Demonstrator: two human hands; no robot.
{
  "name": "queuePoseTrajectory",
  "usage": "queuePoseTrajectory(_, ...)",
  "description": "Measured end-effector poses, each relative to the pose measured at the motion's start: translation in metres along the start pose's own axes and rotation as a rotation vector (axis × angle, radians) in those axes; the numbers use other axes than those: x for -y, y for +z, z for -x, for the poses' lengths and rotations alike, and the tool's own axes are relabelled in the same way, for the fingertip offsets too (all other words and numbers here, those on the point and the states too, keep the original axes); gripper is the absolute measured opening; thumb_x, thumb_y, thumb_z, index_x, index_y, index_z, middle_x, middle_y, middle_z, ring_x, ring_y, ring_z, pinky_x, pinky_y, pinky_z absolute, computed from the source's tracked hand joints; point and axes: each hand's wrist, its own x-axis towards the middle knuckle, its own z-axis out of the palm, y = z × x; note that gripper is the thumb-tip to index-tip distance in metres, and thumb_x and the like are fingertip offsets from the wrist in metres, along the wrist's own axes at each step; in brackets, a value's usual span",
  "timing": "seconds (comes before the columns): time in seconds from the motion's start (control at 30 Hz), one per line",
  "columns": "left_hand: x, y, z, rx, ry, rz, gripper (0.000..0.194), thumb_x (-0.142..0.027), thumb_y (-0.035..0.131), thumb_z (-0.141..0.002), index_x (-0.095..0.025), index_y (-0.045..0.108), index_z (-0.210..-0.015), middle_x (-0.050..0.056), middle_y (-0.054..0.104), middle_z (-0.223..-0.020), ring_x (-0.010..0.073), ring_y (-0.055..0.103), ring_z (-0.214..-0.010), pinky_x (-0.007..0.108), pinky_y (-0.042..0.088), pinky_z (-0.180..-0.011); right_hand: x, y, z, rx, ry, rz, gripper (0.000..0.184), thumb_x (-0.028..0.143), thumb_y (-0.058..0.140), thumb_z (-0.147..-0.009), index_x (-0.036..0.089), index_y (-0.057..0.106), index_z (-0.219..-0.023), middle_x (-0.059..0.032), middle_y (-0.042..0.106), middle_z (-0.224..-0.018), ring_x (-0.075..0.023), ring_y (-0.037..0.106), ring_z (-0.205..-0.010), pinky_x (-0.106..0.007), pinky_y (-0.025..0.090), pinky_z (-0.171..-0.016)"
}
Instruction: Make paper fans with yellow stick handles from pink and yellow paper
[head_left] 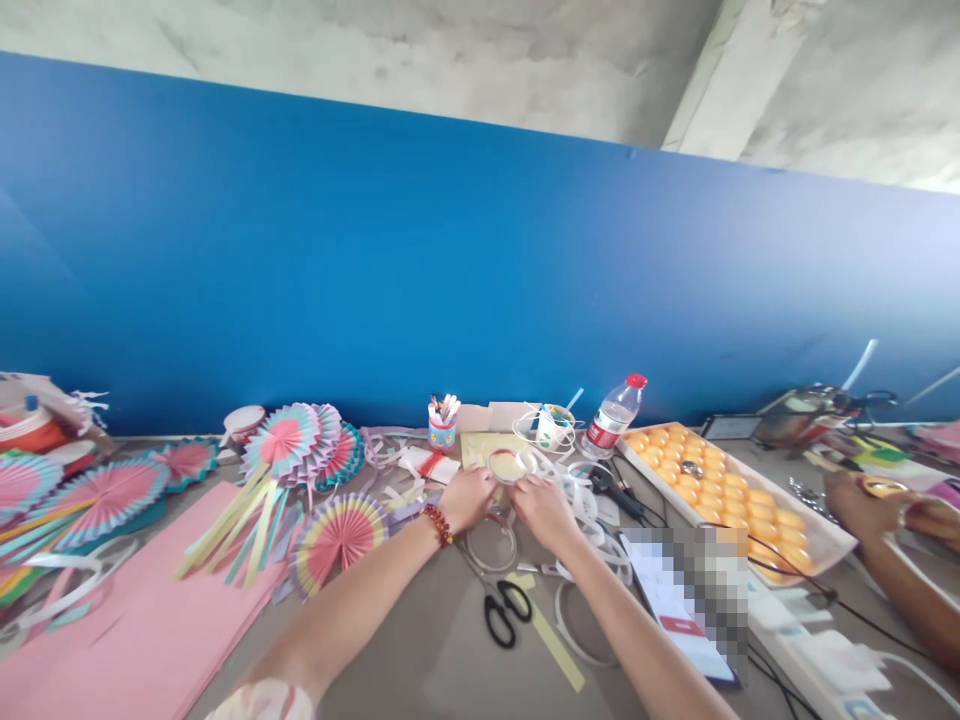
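My left hand (466, 497), with a red bead bracelet at its wrist, is closed at the near left edge of a thin pale ring (491, 452). My right hand (541, 508) is closed at the ring's right side, its fingertips close to the left ones. The ring resembles a roll of tape, but its kind is not clear. Below the hands lies a second clear ring (491, 567), partly hidden by my fingers. Black-handled scissors (501, 612) rest nearer to me, beside a pale yellow paper strip (559, 645). White tape rings (583, 505) lie to the right.
Pleated paper fans (341, 545) and pink paper sheets (180, 610) cover the left side. Behind stand a pen cup (442, 432), a white cup (553, 432) and a bottle (611, 420). At right are an orange-domed tray (739, 505), a phone (667, 610) and another person's hand (862, 515).
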Motion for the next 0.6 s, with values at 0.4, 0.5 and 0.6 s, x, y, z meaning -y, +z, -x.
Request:
queuePoseTrajectory(0.4, 0.001, 0.005, -0.006, 0.006, -0.052, -0.006, 0.033, -0.034, 0.059, -0.097, -0.017, 0.058, -0.125, 0.01, 0.06, -0.125, 0.0227, 0.063, -0.105, 0.043, 0.055, -0.089, -0.006, 0.008, -0.018, 0.132, -0.156, 0.114, 0.026, 0.031, 0.059, -0.097, 0.015, 0.062, -0.117, -0.0082, 0.063, -0.118, -0.0211, 0.063, -0.103, -0.042, 0.054, -0.088)
queuePoseTrajectory(0.5, 0.001, 0.006, -0.007, 0.003, -0.078, 0.003, 0.035, -0.034, 0.061, -0.096, -0.016, 0.057, -0.126, 0.01, 0.06, -0.124, 0.0232, 0.063, -0.105, 0.044, 0.055, -0.088, -0.007, 0.007, -0.019, 0.134, -0.173, 0.131, 0.025, 0.031, 0.058, -0.097, 0.015, 0.062, -0.116, -0.0082, 0.063, -0.118, -0.021, 0.063, -0.103, -0.042, 0.054, -0.088)
queuePoseTrajectory(0.6, 0.002, 0.006, -0.006, -0.001, -0.076, 0.024, 0.033, -0.034, 0.059, -0.097, -0.017, 0.058, -0.125, 0.01, 0.06, -0.125, 0.0226, 0.063, -0.105, 0.043, 0.055, -0.088, -0.007, 0.008, -0.02, 0.135, -0.19, 0.138, 0.025, 0.031, 0.058, -0.097, 0.015, 0.062, -0.116, -0.008, 0.064, -0.117, -0.0211, 0.063, -0.103, -0.042, 0.054, -0.088)
